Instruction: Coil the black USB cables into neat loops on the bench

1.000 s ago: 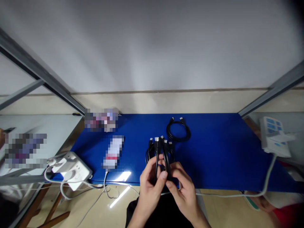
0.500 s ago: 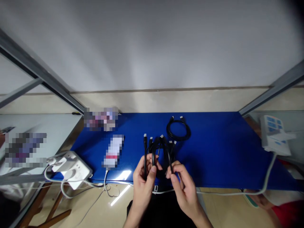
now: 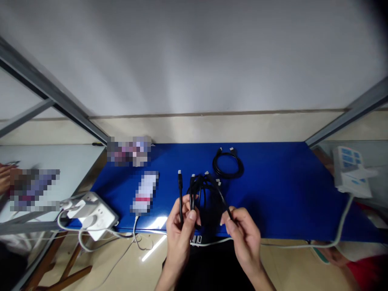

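Between my two hands, over the front edge of the blue table (image 3: 279,202), is a black cable (image 3: 180,190) with a pale-tipped plug pointing up at the left. My left hand (image 3: 181,226) is closed on it, and more black strands run through the fingers. My right hand (image 3: 242,230) pinches a black strand that slants down to it from the middle. Just beyond my hands lies a tangle of black cables (image 3: 203,182) with several plug ends. Which strands belong to which cable I cannot tell. Farther back rests a coiled black cable (image 3: 228,176) with two plugs.
At the left are a blurred-out phone (image 3: 145,192) on a white lead and a white power strip (image 3: 97,216) with plugs. A blurred-out object (image 3: 129,151) sits at the back left. A white box (image 3: 351,171) stands at the right. Another person's hand (image 3: 4,178) shows at far left.
My hands have moved apart. The right went to the right and slightly down, drawing its strand straighter; the left shifted a little left. Another person's hand has come further into view at far left.
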`<state>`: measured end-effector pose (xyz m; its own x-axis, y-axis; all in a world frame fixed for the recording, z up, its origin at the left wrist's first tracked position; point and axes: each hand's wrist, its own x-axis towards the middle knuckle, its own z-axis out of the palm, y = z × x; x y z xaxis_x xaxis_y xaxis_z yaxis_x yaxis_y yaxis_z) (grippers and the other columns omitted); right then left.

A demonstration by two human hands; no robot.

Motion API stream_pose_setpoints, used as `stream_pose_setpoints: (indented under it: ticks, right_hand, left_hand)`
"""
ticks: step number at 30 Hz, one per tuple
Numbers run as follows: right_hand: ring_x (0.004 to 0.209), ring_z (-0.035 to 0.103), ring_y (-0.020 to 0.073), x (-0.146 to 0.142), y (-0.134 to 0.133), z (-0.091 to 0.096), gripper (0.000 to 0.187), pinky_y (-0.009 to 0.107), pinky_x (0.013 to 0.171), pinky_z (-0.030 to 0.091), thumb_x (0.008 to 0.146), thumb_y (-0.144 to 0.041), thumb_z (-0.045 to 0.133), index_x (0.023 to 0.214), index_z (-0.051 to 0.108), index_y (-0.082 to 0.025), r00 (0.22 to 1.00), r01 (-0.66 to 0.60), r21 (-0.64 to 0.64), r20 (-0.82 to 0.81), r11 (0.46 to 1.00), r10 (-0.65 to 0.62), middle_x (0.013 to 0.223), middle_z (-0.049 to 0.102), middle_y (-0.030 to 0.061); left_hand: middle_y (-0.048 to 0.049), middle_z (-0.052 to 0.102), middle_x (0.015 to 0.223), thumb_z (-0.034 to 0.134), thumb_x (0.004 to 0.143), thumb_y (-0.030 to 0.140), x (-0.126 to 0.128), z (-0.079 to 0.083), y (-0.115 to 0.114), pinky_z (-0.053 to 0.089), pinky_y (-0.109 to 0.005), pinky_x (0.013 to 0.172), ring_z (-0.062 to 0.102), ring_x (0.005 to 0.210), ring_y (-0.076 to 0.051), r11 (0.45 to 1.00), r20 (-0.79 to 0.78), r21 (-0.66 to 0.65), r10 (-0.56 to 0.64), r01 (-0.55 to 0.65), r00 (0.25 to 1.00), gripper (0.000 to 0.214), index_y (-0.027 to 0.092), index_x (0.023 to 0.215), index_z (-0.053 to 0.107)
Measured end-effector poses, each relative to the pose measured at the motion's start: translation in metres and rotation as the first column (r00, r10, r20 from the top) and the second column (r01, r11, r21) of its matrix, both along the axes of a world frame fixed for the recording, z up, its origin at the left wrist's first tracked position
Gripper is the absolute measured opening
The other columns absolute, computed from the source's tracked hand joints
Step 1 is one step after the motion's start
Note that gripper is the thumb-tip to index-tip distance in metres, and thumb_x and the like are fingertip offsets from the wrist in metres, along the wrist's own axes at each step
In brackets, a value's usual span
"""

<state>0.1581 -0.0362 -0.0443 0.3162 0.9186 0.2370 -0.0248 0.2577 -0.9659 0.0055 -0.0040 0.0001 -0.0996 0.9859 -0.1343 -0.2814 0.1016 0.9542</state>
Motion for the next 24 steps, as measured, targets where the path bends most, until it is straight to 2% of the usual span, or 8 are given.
stream_pose_setpoints:
  ticks: [4, 10, 14, 18, 21, 24]
  right_hand:
    - [0.074, 0.066, 0.0157, 0.003, 0.0, -0.004, 0.006, 0.025, 0.066, 0.052, 0.103, -0.024, 0.07, 0.099, 0.075, -0.023, 0.99, 0.062, 0.019, 0.129, 0.998, -0.064, 0.086, 0.071, 0.0025]
    - [0.072, 0.066, 0.0158, 0.026, 0.0, -0.014, 0.011, 0.023, 0.055, 0.047, 0.104, -0.024, 0.068, 0.103, 0.078, -0.023, 0.955, 0.201, 0.071, 0.208, 0.977, -0.211, 0.089, 0.075, 0.0043]
    - [0.071, 0.064, 0.0174, 0.036, 0.002, -0.017, 0.014, 0.026, 0.057, 0.049, 0.104, -0.025, 0.067, 0.102, 0.081, -0.023, 0.945, 0.198, 0.11, 0.242, 0.974, -0.22, 0.088, 0.074, 0.0052]
    - [0.074, 0.065, 0.0184, 0.041, 0.004, -0.021, 0.018, 0.029, 0.063, 0.052, 0.105, -0.025, 0.063, 0.103, 0.081, -0.023, 0.935, 0.213, 0.143, 0.257, 0.967, -0.244, 0.089, 0.075, 0.0055]
    - [0.076, 0.067, 0.0196, 0.043, 0.004, -0.021, 0.019, 0.03, 0.063, 0.054, 0.106, -0.024, 0.06, 0.107, 0.079, -0.022, 0.931, 0.214, 0.155, 0.267, 0.964, -0.25, 0.09, 0.075, 0.0062]
    - [0.076, 0.07, 0.0201, 0.04, 0.002, -0.014, 0.018, 0.03, 0.063, 0.057, 0.106, -0.022, 0.06, 0.112, 0.078, -0.022, 0.934, 0.148, 0.153, 0.304, 0.977, -0.189, 0.092, 0.076, 0.0064]
  left_hand:
    - [0.0051, 0.057, 0.066, 0.08, 0.096, 0.05, -0.002, -0.001, -0.002, 0.043, -0.022, 0.058, 0.054, 0.054, -0.01, 0.999, -0.061, 0.014, -0.051, 0.052, 0.997, 0.045, 0.017, 0.125, 0.071]
    - [0.0073, 0.052, 0.059, 0.08, 0.097, 0.047, -0.022, 0.001, -0.003, 0.041, -0.02, 0.053, 0.05, 0.046, -0.008, 0.998, -0.122, 0.06, -0.011, 0.019, 0.992, 0.04, 0.017, 0.122, 0.076]
    - [0.0096, 0.041, 0.053, 0.079, 0.096, 0.05, -0.03, 0.001, -0.001, 0.031, -0.02, 0.048, 0.035, 0.043, -0.006, 0.998, -0.093, 0.061, -0.016, 0.021, 0.996, 0.042, 0.016, 0.12, 0.077]
    - [0.0113, 0.027, 0.053, 0.078, 0.095, 0.054, -0.029, 0.006, 0.001, 0.017, -0.021, 0.047, 0.018, 0.048, -0.006, 1.0, -0.006, -0.018, 0.013, -0.013, 1.0, 0.044, 0.015, 0.114, 0.079]
    - [0.0108, 0.027, 0.054, 0.078, 0.095, 0.054, -0.028, 0.01, 0.0, 0.017, -0.021, 0.047, 0.018, 0.049, -0.007, 0.999, -0.02, -0.026, 0.028, -0.028, 0.999, 0.044, 0.015, 0.114, 0.078]
    - [0.0092, 0.038, 0.055, 0.08, 0.095, 0.053, -0.021, 0.013, -0.004, 0.026, -0.021, 0.048, 0.029, 0.046, -0.006, 1.0, -0.054, 0.022, 0.016, -0.014, 0.998, 0.043, 0.016, 0.117, 0.078]
